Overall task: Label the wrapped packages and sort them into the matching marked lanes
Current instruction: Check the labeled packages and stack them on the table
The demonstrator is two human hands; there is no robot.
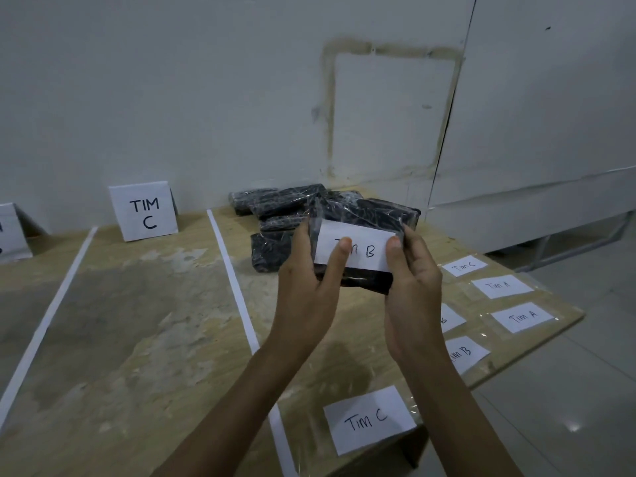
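Closest to me, at the near edge of the table [155,321], a paper label reading "Tim C" [370,420] lies flat under shiny clear film. Past it my forearms reach forward, and between them I hold a black wrapped package [368,282] in the air over the right part of the table, to the right of the right tape strip [237,290]. My left grip [306,280] is curled round the package's left end, fingers behind and thumb on the front; my right grip [413,284] is closed round the right end in the same way. Both thumbs press on a white label [364,251] across the package's front; the "B" reads plainly, while my left thumb partly covers the first word. To the right of my right wrist more slips lie flat on the table: a "Tim B" slip [468,352], a hidden slip [452,318] mostly behind my hand, a near "Tim A" slip [523,316], a far "Tim A" slip [500,285], and a small "Tim C" slip [464,265] beyond those. Behind the held package a pile of black wrapped packages [275,204] sits by the wall [172,98]. Off to the left runs the left tape strip [44,321]; at the far end of the lane between the strips stands a "TIM C" card [144,211]. Farther left, a cut-off card [10,232] stands at the frame's edge, and I cannot read it.
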